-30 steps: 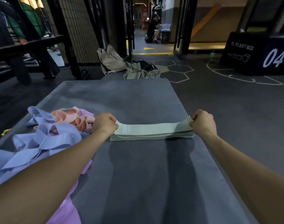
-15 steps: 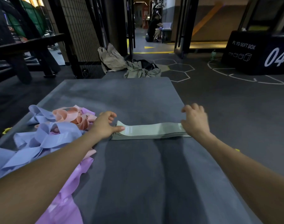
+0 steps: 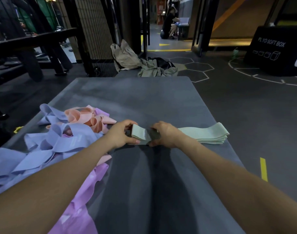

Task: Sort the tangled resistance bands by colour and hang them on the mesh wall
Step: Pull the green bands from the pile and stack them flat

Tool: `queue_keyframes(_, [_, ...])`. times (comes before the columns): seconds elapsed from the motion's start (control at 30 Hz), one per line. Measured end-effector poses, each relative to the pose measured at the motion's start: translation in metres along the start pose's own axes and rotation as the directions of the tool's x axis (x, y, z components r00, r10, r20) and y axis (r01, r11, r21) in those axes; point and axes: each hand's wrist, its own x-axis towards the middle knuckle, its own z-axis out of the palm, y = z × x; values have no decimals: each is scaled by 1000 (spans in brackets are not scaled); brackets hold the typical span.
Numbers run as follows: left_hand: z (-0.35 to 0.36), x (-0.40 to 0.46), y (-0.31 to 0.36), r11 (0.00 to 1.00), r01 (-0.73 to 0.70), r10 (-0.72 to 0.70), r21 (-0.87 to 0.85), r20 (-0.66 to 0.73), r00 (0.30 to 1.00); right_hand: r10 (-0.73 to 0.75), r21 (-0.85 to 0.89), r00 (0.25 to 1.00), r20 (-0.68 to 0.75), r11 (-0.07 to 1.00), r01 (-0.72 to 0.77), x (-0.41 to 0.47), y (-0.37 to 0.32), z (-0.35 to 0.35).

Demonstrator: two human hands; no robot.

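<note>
Both bare forearms reach forward from the bottom corners of the view and converge toward the middle, the left arm coming in from the lower left and the right arm from the lower right. The left hand (image 3: 122,134) is curled, with its thumb low and pointing right and its fingers bent over the top, pinching the end of the green bands (image 3: 210,134). The right hand (image 3: 164,134) sits just beside it, knuckles up and wrist bent slightly inward, its fingers curled down and gripping the same bands.
</note>
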Motion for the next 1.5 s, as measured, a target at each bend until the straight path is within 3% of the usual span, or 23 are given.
queue_keyframes(0.4, [3, 1, -5, 995, 38, -37, -96, 19, 999, 12, 4, 1000, -22, 1000, -12, -1, 2, -2])
queue_keyframes(0.53, [-6, -7, 11, 982, -32, 33, 184, 2, 999, 24, 8, 999, -30, 1000, -23, 1, 0, 1])
queue_keyframes(0.7, [9, -4, 48, 833, -243, 224, 498, 98, 970, 5, -35, 999, -51, 999, -7, -8, 11, -9])
queue_keyframes(1.0, [65, 18, 72, 619, -273, 45, 736, 313, 949, 145, -196, 989, 28, 971, -136, -46, 81, -44])
queue_keyframes(1.5, [65, 19, 66, 705, -184, -22, 685, 280, 960, 125, -187, 992, 3, 975, -122, -59, 86, -41])
